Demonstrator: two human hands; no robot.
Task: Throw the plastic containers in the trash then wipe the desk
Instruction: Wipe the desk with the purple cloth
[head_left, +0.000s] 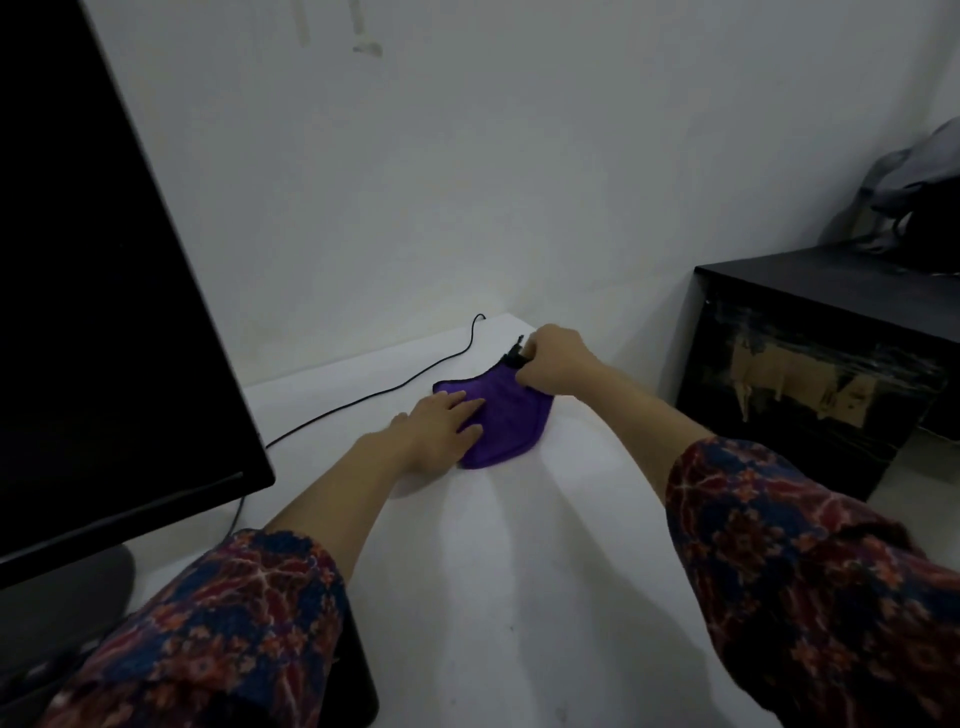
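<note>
Wiping step in hand, I judge; no plastic containers in view. Soft purple cloth (506, 421) lies at the far right of the white surface (519, 571), long axis running near-left to far-right. Left hand (441, 423) presses it flat, fingers straight; right hand (553, 364) pinches its far corner, so next comes a sweeping stroke nearward.

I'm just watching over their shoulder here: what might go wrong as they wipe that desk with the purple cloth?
The black cable lies on the white desk just left of the purple cloth; a sweep that way might snag or drag it. The right hand pinches the cloth's corner near the desk's far right edge, so the cloth may slide off. The monitor stands close to the left hand and could get bumped.
</note>
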